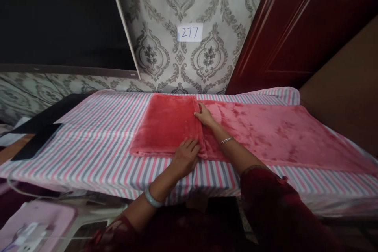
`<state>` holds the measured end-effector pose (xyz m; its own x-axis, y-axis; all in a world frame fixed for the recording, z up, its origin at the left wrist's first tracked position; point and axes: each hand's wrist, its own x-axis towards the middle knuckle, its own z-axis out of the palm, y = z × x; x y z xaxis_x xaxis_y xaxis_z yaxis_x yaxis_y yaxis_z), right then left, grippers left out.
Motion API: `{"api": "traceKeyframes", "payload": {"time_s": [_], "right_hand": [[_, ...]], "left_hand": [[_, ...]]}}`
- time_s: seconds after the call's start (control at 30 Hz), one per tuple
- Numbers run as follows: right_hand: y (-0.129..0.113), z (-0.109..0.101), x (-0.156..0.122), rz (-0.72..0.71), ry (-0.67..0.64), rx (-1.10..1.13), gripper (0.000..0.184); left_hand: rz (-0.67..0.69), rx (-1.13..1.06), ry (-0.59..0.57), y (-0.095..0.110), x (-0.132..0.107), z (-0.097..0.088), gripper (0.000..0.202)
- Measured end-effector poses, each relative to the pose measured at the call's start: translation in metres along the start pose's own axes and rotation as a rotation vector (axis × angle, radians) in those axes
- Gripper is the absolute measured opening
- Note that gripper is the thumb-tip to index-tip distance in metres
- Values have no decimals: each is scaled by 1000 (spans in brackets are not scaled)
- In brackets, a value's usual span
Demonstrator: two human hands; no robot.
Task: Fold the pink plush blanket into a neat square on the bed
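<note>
A plush red-pink blanket [254, 132] lies lengthwise on the striped cloth. Its left part is folded over into a thick, roughly square stack [169, 124], while the right part stretches out flat toward the right end. My right hand [204, 115] pinches the stack's right edge near the far corner, thumb on top. At the near right corner, my left hand [186, 156] has its fingers curled over the blanket's edge; its thumb is hidden. A bangle circles each wrist.
Pink, grey and white stripes run across the cloth [100, 126] covering the table. A dark flat panel [37, 141] lies at its left end. Behind stand a large black screen [65, 19] and a dark red door [283, 27]. A paper marked 277 [190, 32] hangs on the wall.
</note>
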<state>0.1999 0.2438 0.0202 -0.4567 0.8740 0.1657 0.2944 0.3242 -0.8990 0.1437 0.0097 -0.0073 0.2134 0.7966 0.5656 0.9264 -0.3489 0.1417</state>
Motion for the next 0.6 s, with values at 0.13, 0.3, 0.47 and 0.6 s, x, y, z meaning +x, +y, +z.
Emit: {"api": "traceKeyframes", "payload": {"time_s": [0.13, 0.3, 0.47, 0.6], "right_hand": [[2, -2, -30, -39, -3, 52, 72], [17, -12, -75, -48, -49, 74, 78], [24, -16, -104, -73, -55, 82, 79], [17, -15, -116, 32, -105, 248, 82]], "left_hand": [[13, -11, 52, -4, -16, -31, 43], [-319, 80, 108, -44, -73, -93, 57], [-624, 73, 172, -78, -137, -118, 68], [-673, 39, 120, -80, -144, -104, 75]]}}
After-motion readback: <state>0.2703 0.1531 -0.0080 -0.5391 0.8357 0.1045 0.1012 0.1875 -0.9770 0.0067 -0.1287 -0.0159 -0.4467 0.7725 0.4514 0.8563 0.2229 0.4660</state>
